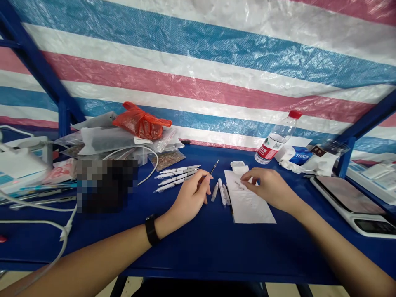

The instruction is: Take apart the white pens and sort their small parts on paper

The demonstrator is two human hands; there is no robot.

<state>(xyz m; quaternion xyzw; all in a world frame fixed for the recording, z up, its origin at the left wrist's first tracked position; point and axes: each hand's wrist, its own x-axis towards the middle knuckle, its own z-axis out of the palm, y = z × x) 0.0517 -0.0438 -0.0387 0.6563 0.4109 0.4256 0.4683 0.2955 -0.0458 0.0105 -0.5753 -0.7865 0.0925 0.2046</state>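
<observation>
My left hand (192, 190) pinches a thin pen refill (214, 166), its dark end pointing up and to the right. Over a white paper sheet (252, 208), the fingertips of my right hand (269, 183) are pinched together; whatever is between them is too small to make out. Beside those fingertips lie a few tiny spring-like pieces (239, 185). White pen barrel parts (222, 192) rest between my hands, along the sheet's left edge. Several white pens (177, 178) lie in a row behind my left hand. A small white plastic tub (239, 168) stands at the paper's far edge.
A water bottle (275, 142) with a red cap stands at the back right, near a blue-and-white tissue pack (297, 154). At far right is a digital scale (349, 198). Plastic bags, a red bag (142, 121) and a white cable (156, 159) crowd the left.
</observation>
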